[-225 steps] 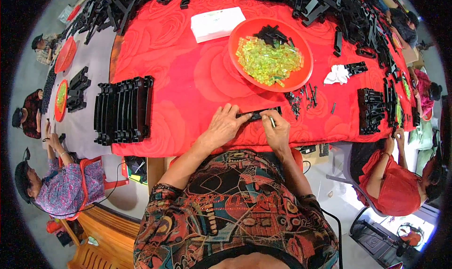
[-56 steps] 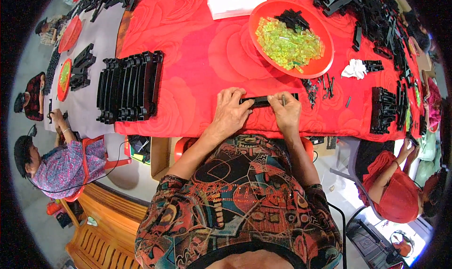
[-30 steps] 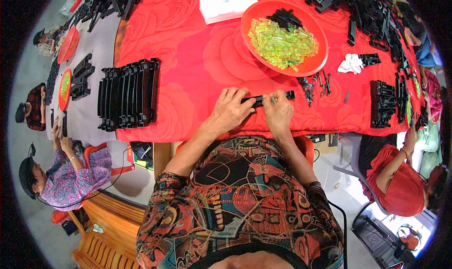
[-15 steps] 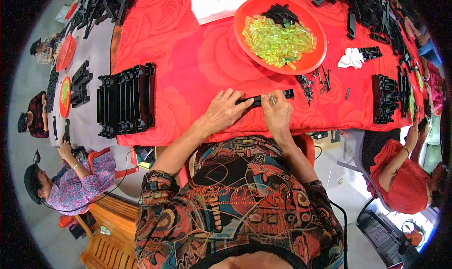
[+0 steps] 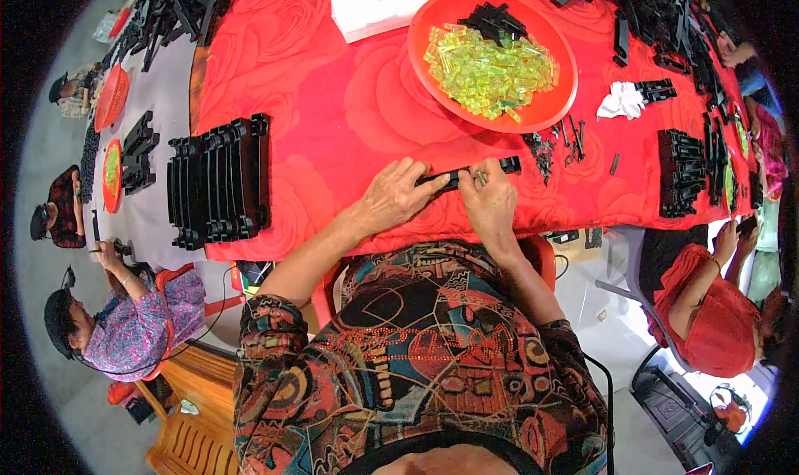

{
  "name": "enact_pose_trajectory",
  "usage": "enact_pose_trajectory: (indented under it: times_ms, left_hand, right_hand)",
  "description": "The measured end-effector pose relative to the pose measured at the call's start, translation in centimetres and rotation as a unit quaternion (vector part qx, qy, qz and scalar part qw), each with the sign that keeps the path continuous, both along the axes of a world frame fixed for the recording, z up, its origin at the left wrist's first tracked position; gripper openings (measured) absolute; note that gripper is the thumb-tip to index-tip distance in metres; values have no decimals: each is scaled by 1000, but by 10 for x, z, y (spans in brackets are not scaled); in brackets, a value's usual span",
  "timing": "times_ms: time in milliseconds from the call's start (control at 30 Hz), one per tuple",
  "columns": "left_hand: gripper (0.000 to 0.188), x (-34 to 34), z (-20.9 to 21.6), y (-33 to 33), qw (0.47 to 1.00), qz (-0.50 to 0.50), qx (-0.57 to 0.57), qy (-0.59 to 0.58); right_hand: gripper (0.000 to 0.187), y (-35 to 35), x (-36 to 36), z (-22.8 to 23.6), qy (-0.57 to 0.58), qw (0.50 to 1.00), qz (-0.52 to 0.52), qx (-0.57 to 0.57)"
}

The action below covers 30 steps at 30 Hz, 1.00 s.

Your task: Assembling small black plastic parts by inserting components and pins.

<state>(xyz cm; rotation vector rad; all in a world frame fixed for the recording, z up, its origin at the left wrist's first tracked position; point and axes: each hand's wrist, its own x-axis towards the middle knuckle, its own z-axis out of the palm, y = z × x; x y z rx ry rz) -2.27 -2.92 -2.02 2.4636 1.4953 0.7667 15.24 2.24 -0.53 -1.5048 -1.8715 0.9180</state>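
Note:
A slim black plastic bar [image 5: 509, 165] lies lengthwise on the red tablecloth near the table's front edge. My left hand [image 5: 398, 194] is closed on its left part, thumb and fingers pressing it. Over the middle of the bar, my right hand [image 5: 489, 200] pinches a small pale-greenish piece [image 5: 482, 178] against it; the fingers hide most of that piece. Just beyond the bar stands a red bowl [image 5: 422, 69] holding yellow-green clear vials [image 5: 491, 71] and a heap of small black parts [image 5: 495, 22].
Stacked black bars [image 5: 218, 182] stand at the left. Small loose black parts [image 5: 545, 155] lie right of the bowl, beyond them a crumpled white tissue [image 5: 622, 101]. A white box [image 5: 383, 7] stands far back. People sit at both sides, one in red [image 5: 707, 309] at the right.
My hands keep almost the same place on the bar, the right fingers shifting slightly. The view has shifted a little. At the left, the other person's hands have moved a little.

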Motion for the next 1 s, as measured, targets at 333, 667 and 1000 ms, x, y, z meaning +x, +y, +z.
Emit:
enact_pose_trajectory:
  times_ms: [333, 667, 1000]
  left_hand:
    - [37, -1, 9, 6, 998, -7, -66, 5]
    - [35, 0, 8, 8, 996, -12, -87, -14]
    - [35, 5, -3, 4, 998, -7, 49, -32]
  right_hand:
    - [20, 1, -2, -1, -1, 1000, -6, -7]
    - [17, -1, -2, -4, -8, 1000, 10, 8]
    - [17, 2, -5, -13, 29, 999, -22, 0]
